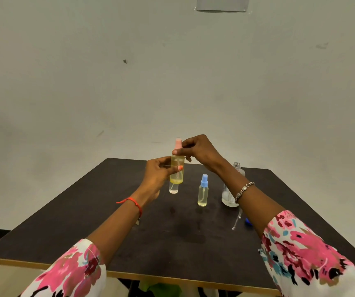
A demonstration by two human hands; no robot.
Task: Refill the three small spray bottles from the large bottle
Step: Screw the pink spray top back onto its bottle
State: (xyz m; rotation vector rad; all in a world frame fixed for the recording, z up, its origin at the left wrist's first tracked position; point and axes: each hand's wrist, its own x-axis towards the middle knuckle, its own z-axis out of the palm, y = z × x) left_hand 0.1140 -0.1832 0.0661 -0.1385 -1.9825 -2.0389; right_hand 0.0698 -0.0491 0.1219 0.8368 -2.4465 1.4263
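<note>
While the blue-capped spray bottle (pixel 203 190) and the uncapped large bottle (pixel 232 187) stand on the dark table (pixel 108 221), the left hand (pixel 157 174) grips the yellow-filled, pink-capped spray bottle (pixel 177 168) aloft, the right hand (pixel 198 150) pinching its neck; a third small bottle (pixel 173 188) stands behind

Soft, even, fairly dim light fills the scene, with a faint greenish cast on the wall (pixel 172 71). The dark table (pixel 129 243) carries a dull sheen near its middle and only weak, diffuse shadows. Wide-angle distortion bows the table's edges and stretches the floral sleeves (pixel 313 254) at the lower corners. Detail above the table's far edge looks slightly soft.
</note>
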